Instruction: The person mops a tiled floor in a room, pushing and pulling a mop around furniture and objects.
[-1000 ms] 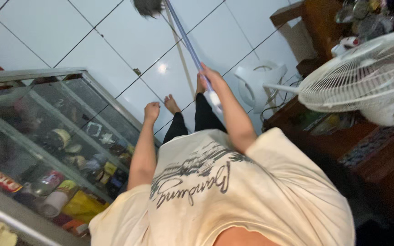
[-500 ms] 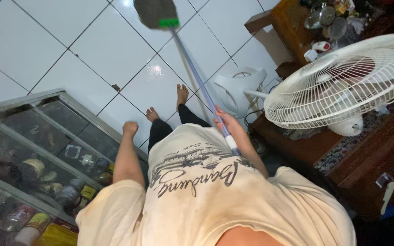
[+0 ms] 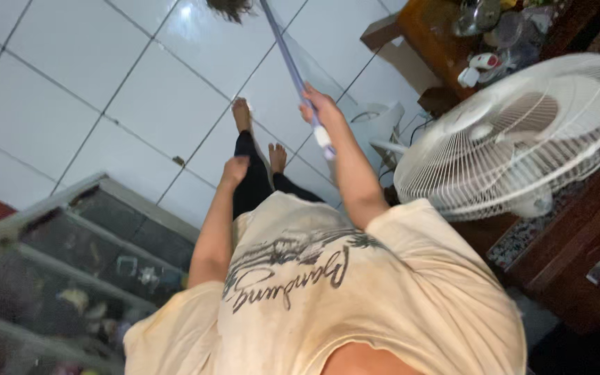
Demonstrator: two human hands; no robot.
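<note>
My right hand (image 3: 319,105) is closed around the blue-grey handle of a mop (image 3: 285,47), arm stretched out ahead of me. The dark mop head (image 3: 229,7) rests on the white tiled floor (image 3: 140,83) at the top edge, partly cut off. At my side hangs my left hand (image 3: 234,169), curled into a loose fist and holding nothing. Below are my cream T-shirt, black trousers and bare feet (image 3: 242,111) on the tiles.
A white standing fan (image 3: 522,132) is close on my right, its white base (image 3: 376,118) on the floor by the mop handle. Behind it stands dark wooden furniture (image 3: 439,42) with clutter on top. A glass display cabinet (image 3: 71,257) holding small goods stands at my left.
My right arm has pushed the mop forward, and the mop head has slid to the top edge. One foot has stepped ahead. The cabinet has shifted lower left in view.
</note>
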